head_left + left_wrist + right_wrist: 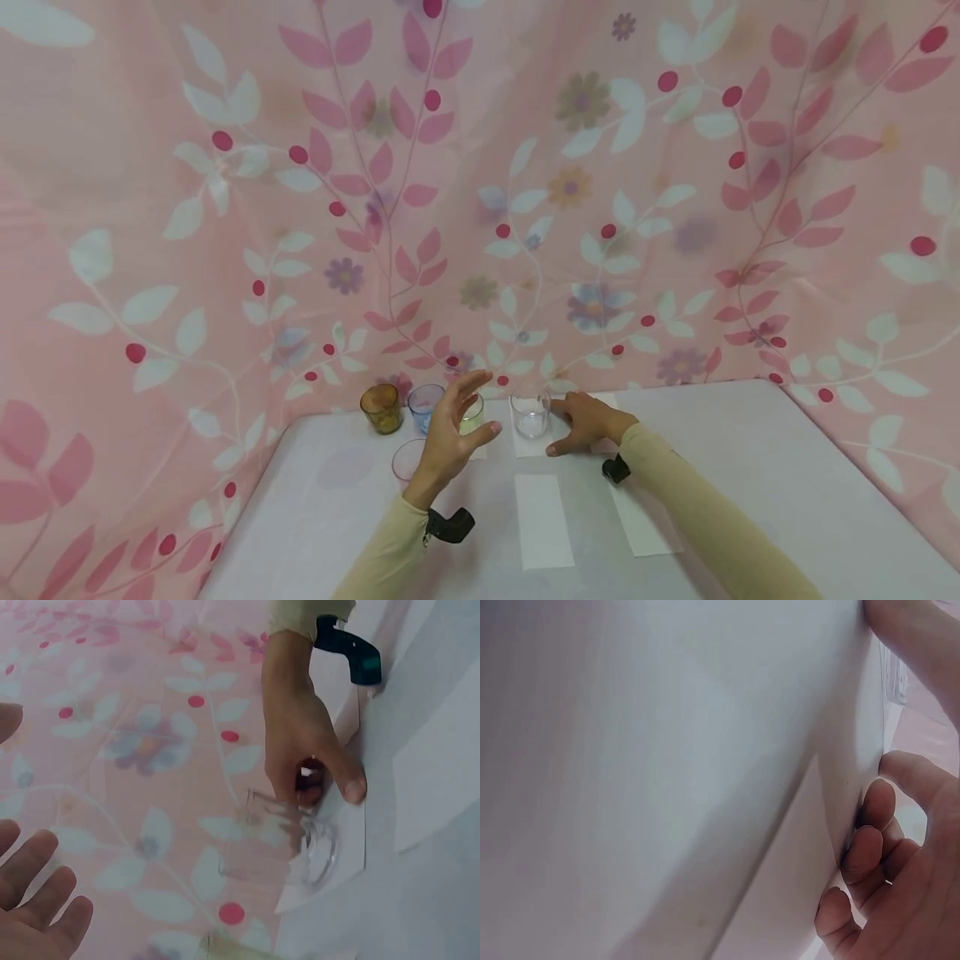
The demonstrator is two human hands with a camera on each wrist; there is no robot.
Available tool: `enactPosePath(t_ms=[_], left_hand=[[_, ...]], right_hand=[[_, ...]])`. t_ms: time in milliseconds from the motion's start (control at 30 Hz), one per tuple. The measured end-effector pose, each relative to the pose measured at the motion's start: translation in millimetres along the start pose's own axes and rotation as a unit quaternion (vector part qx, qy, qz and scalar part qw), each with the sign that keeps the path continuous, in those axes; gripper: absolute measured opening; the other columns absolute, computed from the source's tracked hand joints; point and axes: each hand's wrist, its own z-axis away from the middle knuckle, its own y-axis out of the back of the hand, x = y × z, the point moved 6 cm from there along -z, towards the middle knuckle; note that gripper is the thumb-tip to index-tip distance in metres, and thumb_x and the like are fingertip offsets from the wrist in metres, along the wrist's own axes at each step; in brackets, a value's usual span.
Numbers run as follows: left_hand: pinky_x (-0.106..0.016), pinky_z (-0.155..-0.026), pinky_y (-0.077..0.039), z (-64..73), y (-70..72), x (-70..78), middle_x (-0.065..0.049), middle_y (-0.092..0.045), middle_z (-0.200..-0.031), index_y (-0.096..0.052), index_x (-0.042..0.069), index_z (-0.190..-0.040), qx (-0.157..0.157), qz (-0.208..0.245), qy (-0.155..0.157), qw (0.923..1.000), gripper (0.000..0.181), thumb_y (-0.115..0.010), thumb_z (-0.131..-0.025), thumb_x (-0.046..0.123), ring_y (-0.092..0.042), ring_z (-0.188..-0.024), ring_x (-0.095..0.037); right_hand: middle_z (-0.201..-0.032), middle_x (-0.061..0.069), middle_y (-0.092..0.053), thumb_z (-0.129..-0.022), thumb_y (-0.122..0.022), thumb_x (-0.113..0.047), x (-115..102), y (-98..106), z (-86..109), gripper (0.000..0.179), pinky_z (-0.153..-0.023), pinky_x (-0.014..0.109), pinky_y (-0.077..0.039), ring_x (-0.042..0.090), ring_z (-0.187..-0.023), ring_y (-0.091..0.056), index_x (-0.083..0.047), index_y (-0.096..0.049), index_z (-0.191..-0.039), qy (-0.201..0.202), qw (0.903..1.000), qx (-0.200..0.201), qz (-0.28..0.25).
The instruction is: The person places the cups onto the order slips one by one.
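Your hands grip nothing that the views show: the left hand (448, 437) is raised, thumb and fingers spread, in front of the green glass (472, 414). The right hand (588, 421) is lowered to the surface (772, 475), thumb out and several fingers bent, just beside the clear glass (531, 414). That glass stands upright on a white strip (521, 447); whether your fingers touch its wall, I cannot tell.

A sideways slip of your right fingers could knock it over, and a tug on the strip beneath could drag it along. If you lower your left arm carelessly, it might tip the pink-rimmed glass (406, 459), partly hidden by your wrist.

The head view gives you the amber glass (381, 408) and blue glass (422, 402), which neither wrist view shows. The right wrist view reveals your bent fingertips, hidden from the head camera.
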Motion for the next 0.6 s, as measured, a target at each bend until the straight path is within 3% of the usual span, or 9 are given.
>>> enactPosePath(t_ms=[167,333,467,600], left_hand=[[-0.067,-0.122,-0.035,23.1,34.0,-14.6,-0.019,-0.06,-0.15,-0.053,0.0,-0.149,0.011,-0.08,0.023,0.9964,0.072,-0.082,-0.083,0.0,-0.05,-0.143,-0.043],[-0.066,-0.12,-0.038,46.6,65.9,-29.3,-0.015,-0.062,-0.151,-0.056,0.004,-0.149,0.032,-0.186,0.047,0.9808,0.08,-0.091,-0.077,0.006,-0.052,-0.145,-0.037],[-0.069,-0.117,-0.04,59.3,80.9,-36.3,-0.014,-0.061,-0.152,-0.055,0.003,-0.15,0.031,-0.249,0.049,0.9667,0.085,-0.094,-0.075,0.013,-0.052,-0.145,-0.04],[-0.075,-0.115,-0.039,66.9,87.1,-40.9,-0.016,-0.058,-0.153,-0.053,0.003,-0.151,0.026,-0.269,0.067,0.9605,0.089,-0.095,-0.074,0.021,-0.049,-0.145,-0.045]], right_hand=[[-0.096,0.005,-0.048,-0.078,-0.091,-0.056,-1,1,-0.3,0.085,-0.079,0.037,-0.04,0.021,-0.091,-0.043,-0.008,-0.061,-0.142,0.013,0.9999,0.0,0.011],[-0.103,0.005,-0.053,-0.078,-0.091,-0.056,-1,0,-0.1,0.088,-0.083,0.038,-0.045,0.021,-0.095,-0.046,-0.01,-0.059,-0.146,0.006,0.9999,-0.003,0.012],[-0.108,0.006,-0.056,-0.078,-0.091,-0.057,-1,0,0.7,0.09,-0.087,0.041,-0.049,0.021,-0.097,-0.048,-0.009,-0.058,-0.147,0.003,0.9999,0.0,0.012],[-0.105,0.005,-0.055,-0.078,-0.09,-0.057,-3,1,1.4,0.088,-0.085,0.039,-0.048,0.02,-0.096,-0.047,-0.008,-0.06,-0.144,0.004,0.9998,0.0,0.018]])
